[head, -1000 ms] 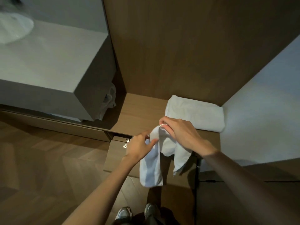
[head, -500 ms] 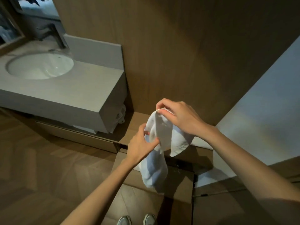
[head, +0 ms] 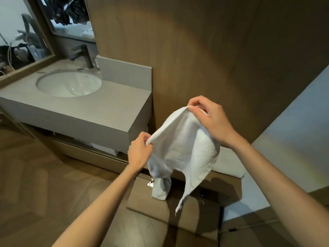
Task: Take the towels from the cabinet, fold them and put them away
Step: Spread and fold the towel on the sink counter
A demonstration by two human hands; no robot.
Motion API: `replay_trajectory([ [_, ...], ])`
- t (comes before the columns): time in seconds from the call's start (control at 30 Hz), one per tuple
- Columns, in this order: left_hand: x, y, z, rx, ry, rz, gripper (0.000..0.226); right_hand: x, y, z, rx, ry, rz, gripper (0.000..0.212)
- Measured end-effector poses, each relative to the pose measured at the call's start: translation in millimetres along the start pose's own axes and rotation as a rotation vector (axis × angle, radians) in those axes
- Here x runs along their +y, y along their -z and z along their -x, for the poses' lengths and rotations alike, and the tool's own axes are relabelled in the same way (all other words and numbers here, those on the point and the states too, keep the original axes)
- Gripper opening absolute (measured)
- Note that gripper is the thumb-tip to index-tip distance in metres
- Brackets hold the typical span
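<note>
White towel (head: 183,148), one of two, hangs pinched in left grip (head: 139,151) and right grip (head: 208,116).

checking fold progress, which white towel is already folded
The folded towel lying flat on the wooden ledge behind; the hanging towel pinched by the left hand and right hand is unfolded.

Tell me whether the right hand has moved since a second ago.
Yes. The right hand has risen, lifting the towel well above the wooden ledge it hovered just over before.
</note>
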State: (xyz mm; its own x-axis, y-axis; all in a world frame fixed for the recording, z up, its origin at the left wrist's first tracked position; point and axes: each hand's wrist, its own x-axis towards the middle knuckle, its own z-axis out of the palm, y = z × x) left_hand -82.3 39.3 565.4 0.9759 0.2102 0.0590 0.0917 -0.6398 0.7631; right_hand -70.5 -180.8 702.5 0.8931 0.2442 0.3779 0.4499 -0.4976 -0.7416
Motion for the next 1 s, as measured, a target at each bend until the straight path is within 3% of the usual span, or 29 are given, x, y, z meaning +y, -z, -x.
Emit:
replay_trajectory([
  [0.13, -72.7, 45.6, -24.5, -0.015, -0.076, -0.165, 0.011, 6.7, -36.4, -0.4, 0.088, -0.122, 0.009, 0.010],
  [0.27, -140.3, 101.1, -52.9, -0.063, -0.142, -0.215, 0.011, -10.2, -83.6, -5.0, 0.097, -0.179, 0.199, 0.009],
  [0.37, -175.2, 138.5, -77.0, -0.082, -0.079, -0.192, 0.012, -21.2, -125.6, -14.9, 0.023, -0.290, 0.447, 0.012],
  [0.47, -196.4, 175.0, -100.5, -0.087, 0.008, -0.180, 0.019, -22.8, -165.1, -20.2, -0.010, -0.437, 0.463, 0.012],
  [0.53, -195.7, 201.2, -109.5, 0.042, -0.099, -0.085, 0.025, -29.4, -187.3, -19.7, 0.108, -0.419, 0.421, 0.013],
  [0.63, -190.1, 241.3, -122.8, 0.317, -0.363, -0.085, 0.021, -47.2, -216.1, -25.3, 0.449, -0.301, 0.469, 0.016],
  [0.67, -193.6, 251.6, -128.5, 0.293, -0.404, -0.127, 0.021, -48.2, -223.6, -28.0, 0.413, -0.317, 0.519, 0.016],
  [0.77, -227.5, 271.2, -145.5, 0.066, -0.443, -0.277, 0.023, -35.0, -243.7, -33.3, 0.017, -0.439, 0.630, 0.014],
  [0.93, -251.4, 300.5, -180.9, 0.081, -0.464, -0.287, 0.030, -38.6, -264.7, -66.1, 0.114, -0.360, 0.667, 0.018],
  [1.0, -254.2, 308.1, -205.4, 0.087, -0.473, -0.277, 0.025, -38.9, -264.9, -87.4, 0.066, -0.333, 0.656, 0.024],
])
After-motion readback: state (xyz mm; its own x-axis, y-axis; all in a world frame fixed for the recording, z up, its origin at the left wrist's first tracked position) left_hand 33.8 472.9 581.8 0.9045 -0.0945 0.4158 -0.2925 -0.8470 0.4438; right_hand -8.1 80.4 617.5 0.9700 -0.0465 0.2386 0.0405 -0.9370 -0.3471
